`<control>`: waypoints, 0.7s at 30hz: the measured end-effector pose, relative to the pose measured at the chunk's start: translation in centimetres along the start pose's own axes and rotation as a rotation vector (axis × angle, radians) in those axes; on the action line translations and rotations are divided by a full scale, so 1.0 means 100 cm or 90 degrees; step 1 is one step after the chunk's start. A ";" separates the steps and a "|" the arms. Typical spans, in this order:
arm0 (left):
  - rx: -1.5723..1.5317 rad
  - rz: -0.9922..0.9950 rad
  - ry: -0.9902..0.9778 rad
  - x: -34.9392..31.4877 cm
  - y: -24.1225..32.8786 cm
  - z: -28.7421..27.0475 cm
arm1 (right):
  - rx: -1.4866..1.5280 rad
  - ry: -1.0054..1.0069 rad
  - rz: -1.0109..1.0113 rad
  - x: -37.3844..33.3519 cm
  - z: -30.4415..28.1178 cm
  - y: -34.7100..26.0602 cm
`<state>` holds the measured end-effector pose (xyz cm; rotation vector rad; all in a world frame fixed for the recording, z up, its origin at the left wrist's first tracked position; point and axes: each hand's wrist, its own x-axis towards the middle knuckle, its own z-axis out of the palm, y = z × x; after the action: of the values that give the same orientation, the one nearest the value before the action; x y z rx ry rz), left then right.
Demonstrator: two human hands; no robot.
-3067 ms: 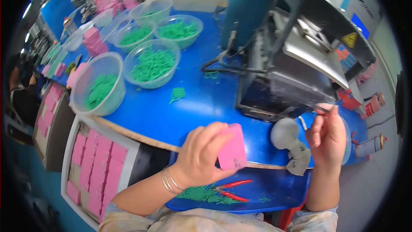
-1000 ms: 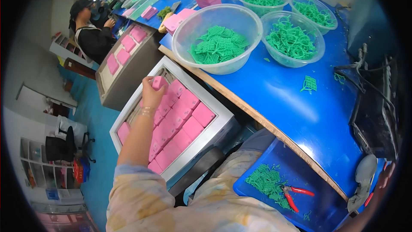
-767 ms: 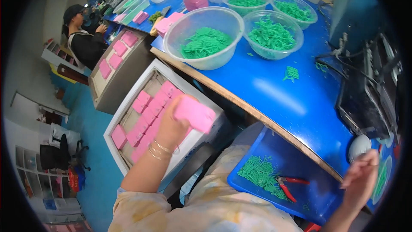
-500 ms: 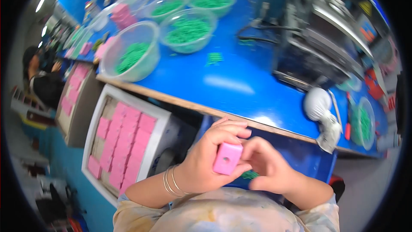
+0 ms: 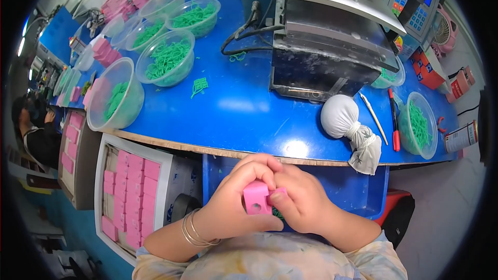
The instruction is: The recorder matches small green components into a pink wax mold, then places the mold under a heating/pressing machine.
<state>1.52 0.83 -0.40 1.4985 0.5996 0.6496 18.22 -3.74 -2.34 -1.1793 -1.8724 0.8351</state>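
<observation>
Currently, a pink block is held by the left hand and right hand. A cloth bundle is seen on the worktop

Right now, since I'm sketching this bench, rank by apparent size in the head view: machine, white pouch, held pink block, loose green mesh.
1. Machine
2. White pouch
Unranked: pink block and green mesh. The block sits nearer the camera, partly covered by the left hand.
</observation>
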 end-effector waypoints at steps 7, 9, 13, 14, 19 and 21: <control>-0.258 -0.106 -0.005 -0.001 -0.005 0.005 | 0.147 -0.026 -0.078 -0.002 -0.003 0.011; -0.221 -0.016 -0.017 0.002 -0.015 0.004 | 0.215 -0.022 -0.078 -0.004 -0.005 0.011; -0.378 0.001 -0.010 0.002 -0.020 0.005 | 0.398 -0.049 -0.021 -0.005 -0.004 0.009; -0.414 0.003 -0.003 0.002 -0.020 0.004 | 0.461 -0.046 -0.001 -0.005 -0.002 0.008; -0.876 -0.043 0.076 0.005 -0.026 0.000 | 0.964 0.150 0.146 -0.008 -0.005 0.010; -0.790 -0.030 0.098 0.004 -0.028 -0.006 | 0.864 0.287 0.227 0.002 0.005 0.012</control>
<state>1.42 1.58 -3.15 0.2750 0.2266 0.8661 18.22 -3.23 -3.56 -0.6641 -0.4241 1.4961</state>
